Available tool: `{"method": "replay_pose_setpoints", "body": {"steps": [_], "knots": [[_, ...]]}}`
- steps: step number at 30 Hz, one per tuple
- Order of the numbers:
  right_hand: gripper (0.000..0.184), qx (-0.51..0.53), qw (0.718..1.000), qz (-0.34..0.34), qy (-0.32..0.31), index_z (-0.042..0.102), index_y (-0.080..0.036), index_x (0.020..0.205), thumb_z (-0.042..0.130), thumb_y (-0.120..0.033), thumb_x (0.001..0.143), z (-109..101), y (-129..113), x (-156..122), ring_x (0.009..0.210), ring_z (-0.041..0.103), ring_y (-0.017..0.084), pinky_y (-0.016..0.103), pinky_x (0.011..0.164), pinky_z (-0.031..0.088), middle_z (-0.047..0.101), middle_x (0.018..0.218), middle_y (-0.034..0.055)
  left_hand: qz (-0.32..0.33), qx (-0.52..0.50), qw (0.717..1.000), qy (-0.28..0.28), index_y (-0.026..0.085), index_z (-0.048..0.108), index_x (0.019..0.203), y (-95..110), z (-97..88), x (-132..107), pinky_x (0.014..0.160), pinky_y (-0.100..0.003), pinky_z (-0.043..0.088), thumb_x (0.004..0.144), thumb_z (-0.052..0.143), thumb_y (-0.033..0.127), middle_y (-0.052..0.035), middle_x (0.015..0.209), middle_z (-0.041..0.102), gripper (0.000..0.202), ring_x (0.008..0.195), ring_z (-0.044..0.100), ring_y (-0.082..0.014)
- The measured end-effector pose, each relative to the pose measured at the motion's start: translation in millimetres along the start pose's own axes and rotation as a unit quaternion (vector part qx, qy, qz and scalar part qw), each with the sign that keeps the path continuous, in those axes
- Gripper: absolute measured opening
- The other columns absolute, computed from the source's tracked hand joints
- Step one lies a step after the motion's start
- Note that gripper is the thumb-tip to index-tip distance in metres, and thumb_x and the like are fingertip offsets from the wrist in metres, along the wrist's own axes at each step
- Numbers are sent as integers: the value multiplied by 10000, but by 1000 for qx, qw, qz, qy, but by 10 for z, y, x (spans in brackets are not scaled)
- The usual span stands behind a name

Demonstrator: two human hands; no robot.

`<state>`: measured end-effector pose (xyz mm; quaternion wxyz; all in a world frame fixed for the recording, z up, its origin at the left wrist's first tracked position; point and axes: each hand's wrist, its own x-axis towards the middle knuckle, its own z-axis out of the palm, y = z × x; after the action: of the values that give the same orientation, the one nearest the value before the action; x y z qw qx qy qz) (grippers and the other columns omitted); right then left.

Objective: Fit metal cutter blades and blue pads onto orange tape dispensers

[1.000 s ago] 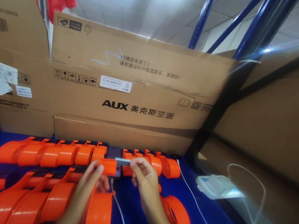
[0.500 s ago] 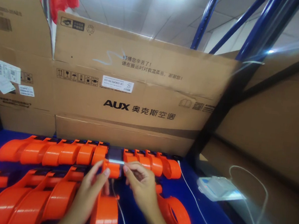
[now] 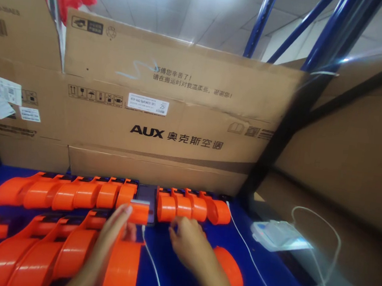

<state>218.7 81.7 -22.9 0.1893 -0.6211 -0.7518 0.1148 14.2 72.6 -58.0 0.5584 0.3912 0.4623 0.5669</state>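
Observation:
My left hand (image 3: pixel 111 237) grips an orange tape dispenser (image 3: pixel 123 265) and lifts its front end (image 3: pixel 139 214), thumb on the side. A small grey strip (image 3: pixel 139 202) sits across the top of that front end. My right hand (image 3: pixel 189 245) hovers just right of it with fingers curled under, and I see nothing in them. It partly covers another orange dispenser (image 3: pixel 230 270) on the blue table (image 3: pixel 265 278). A dark flat device (image 3: pixel 147 194) lies behind the lifted piece.
Two rows of orange dispensers (image 3: pixel 69 194) fill the left and back of the table. A large AUX cardboard box (image 3: pixel 167 113) walls off the back. A white cable (image 3: pixel 152 264) runs between my hands. A white device (image 3: pixel 280 236) with its cord lies at right.
My right hand brought the grey strip onto the dispenser's front end, let it go and drew back to the right and down. The left hand kept its grip.

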Motion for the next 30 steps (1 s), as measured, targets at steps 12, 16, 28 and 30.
{"method": "replay_pose_setpoints", "body": {"steps": [12,16,28,30], "knots": [[111,-19,991,-81,-109,664,-211,867,609,-138,804,117,-71,-129,739,644,193,239,547,347,701,879,66,-61,-29,996,-54,214,617,640,-56,-56,96,378,-233,380,606,779,664,-8,406,623,479,349,541,-153],[74,10,992,-112,-61,653,-212,848,630,-151,813,120,-123,-144,720,642,199,242,544,337,690,815,51,-61,-64,995,-39,225,644,635,52,-130,76,394,-266,401,671,785,582,8,382,578,385,364,547,-176],[574,68,938,-323,-107,542,-263,1382,697,-442,859,219,-455,-294,1163,525,296,440,1048,382,601,1288,90,-52,-245,968,7,245,608,612,249,-395,-124,556,-330,566,695,722,636,0,543,606,416,526,596,-187],[719,71,926,-347,-132,476,-314,1452,724,-527,812,312,-469,-341,1202,489,332,508,1085,336,533,1396,93,-57,-261,964,1,242,596,609,266,-346,-161,575,-326,576,726,702,623,3,556,603,412,532,597,-180]]}}
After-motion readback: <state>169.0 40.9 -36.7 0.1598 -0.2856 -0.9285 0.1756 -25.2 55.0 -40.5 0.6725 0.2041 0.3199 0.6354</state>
